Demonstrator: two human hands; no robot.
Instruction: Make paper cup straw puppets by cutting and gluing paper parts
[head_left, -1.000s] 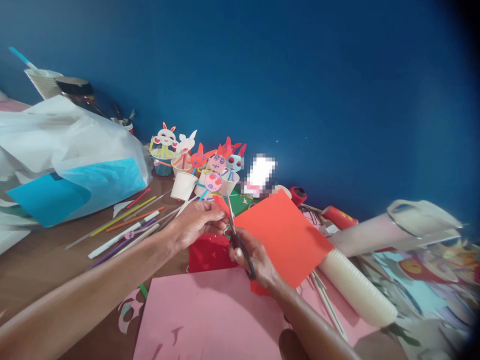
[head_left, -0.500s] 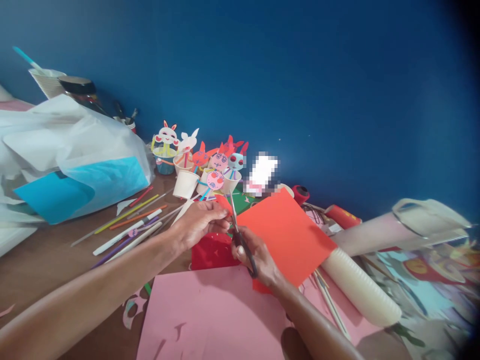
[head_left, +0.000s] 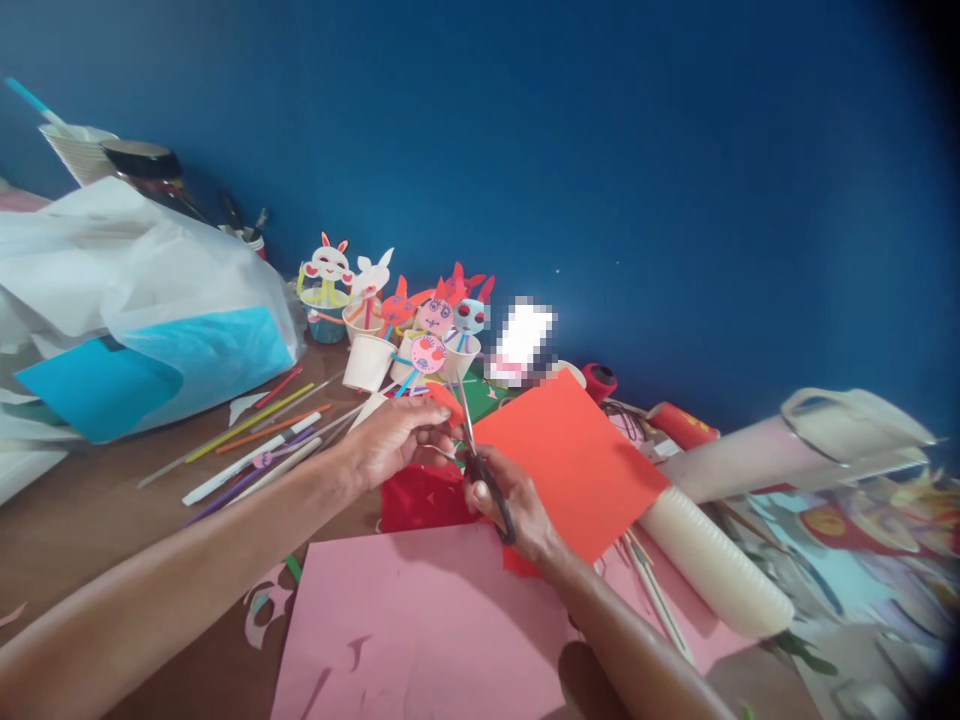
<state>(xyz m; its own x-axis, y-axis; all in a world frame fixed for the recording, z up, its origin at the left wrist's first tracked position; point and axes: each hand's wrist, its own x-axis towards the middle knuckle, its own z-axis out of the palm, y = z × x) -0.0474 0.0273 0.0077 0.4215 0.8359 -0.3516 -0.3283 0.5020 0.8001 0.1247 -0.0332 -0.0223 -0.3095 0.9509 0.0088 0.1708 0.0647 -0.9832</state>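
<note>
My left hand (head_left: 394,437) pinches a small red-orange paper piece (head_left: 445,398) between thumb and fingers. The fingers of my right hand (head_left: 525,505) are wrapped round black-handled scissors (head_left: 495,500), whose blades point up and away beside the paper piece. Whether the blades touch the paper I cannot tell. Beneath my hands lie a red sheet (head_left: 420,498) and a large pink sheet (head_left: 405,610). An orange-red sheet (head_left: 577,460) rests just right of the scissors. Beyond my left hand, a paper puppet with a pink face (head_left: 428,355) stands by a white paper cup (head_left: 367,363).
Several animal-faced puppets stand in cups, such as the white rabbit (head_left: 328,264), before the blue wall (head_left: 600,150). At left are a plastic bag (head_left: 172,270) with blue paper and a white marker (head_left: 240,465) among sticks. A long cup stack (head_left: 724,570) lies at right.
The whole view has shifted slightly, so things sit a little higher and further left. The paper piece and the scissors stay in my hands, with only slight finger movement.
</note>
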